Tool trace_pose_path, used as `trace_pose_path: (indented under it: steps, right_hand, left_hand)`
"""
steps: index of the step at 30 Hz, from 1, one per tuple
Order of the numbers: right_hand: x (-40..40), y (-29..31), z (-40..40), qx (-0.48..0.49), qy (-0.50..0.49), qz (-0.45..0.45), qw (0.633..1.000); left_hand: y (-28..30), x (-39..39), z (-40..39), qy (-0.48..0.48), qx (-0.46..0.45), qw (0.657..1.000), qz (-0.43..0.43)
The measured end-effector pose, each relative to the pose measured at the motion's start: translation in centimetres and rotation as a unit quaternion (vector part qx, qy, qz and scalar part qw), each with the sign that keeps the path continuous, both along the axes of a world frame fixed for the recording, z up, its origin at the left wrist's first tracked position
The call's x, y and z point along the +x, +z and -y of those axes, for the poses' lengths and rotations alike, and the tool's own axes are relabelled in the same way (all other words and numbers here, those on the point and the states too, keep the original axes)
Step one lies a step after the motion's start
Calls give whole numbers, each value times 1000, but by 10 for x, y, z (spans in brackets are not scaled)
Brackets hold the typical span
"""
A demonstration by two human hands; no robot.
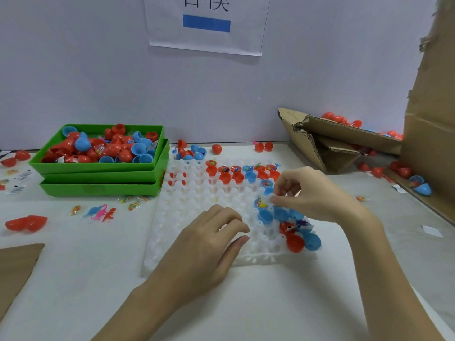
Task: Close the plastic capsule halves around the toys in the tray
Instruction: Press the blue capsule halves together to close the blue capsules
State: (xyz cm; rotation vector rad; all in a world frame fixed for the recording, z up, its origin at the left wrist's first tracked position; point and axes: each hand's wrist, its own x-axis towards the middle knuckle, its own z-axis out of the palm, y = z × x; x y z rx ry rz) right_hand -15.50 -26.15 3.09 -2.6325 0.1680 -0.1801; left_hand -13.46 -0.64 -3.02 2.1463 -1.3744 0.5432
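Note:
A white translucent tray (197, 200) with many sockets lies in the middle of the table. Red and blue capsule halves (237, 174) with small toys fill its back right row. More blue halves (266, 216) and a red one (294, 243) sit along its right side. One open blue capsule holds a yellow toy (261, 205). My right hand (312, 193) hovers over the right side of the tray, thumb and forefinger pinching the edge of a blue capsule half (268, 191). My left hand (209, 244) rests on the tray's front, fingers loosely curled, holding nothing.
Stacked green bins (98, 168) of red and blue capsule halves stand at the back left. Loose toys (101, 212) and a red capsule (25, 223) lie on the table to the left. Torn cardboard boxes (344, 141) with more capsules crowd the right side.

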Motion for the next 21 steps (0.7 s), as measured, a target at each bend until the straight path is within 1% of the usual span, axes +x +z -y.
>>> trace_pose_path:
  steps: [2,6,8,13,17,21]
  right_hand:
    - [-1,0,7,3,-10,15,1000]
    - [2,-4,15,-2,-43,15,999]
    - [2,-5,17,-3,-56,16,998]
    - [3,-4,16,-21,-95,68,993]
    - [7,-6,10,-13,-101,101,990]
    - [9,-10,1,-23,-73,73,994]
  left_hand:
    - [-1,-6,6,-10,7,1000,12]
    - [-8,-13,15,-41,67,996,36]
    - [-11,-13,16,-43,81,995,38]
    - [-12,-11,18,-12,100,995,21]
    - [-10,-11,25,4,156,988,14]
    - [-10,-9,29,22,181,983,-1]
